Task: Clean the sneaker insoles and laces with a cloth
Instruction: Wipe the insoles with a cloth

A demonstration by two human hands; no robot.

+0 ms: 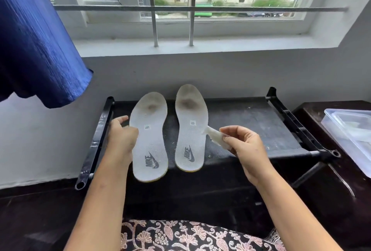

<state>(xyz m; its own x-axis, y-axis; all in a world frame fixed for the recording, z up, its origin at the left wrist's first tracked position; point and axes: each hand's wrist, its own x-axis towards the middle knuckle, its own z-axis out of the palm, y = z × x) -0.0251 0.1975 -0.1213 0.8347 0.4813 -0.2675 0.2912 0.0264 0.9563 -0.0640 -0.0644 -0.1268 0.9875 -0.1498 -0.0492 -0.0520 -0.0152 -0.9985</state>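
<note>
Two white insoles with grey logos and dark stains near the toe lie on a black rack shelf [251, 122]. My left hand [122, 138] grips the left insole [149, 136] at its left edge, thumb on top, and its heel end sticks out past the shelf's front. The right insole [190, 126] lies flat beside it. My right hand [245, 148] pinches a small white cloth [216, 137] just to the right of the right insole, and the cloth's tip reaches that insole's edge. No laces are in view.
A clear plastic container [351, 134] sits on a dark surface at the right. A blue curtain [34, 40] hangs at the upper left. A barred window with a white sill [180, 46] is behind the rack. Patterned fabric [190, 236] covers my lap.
</note>
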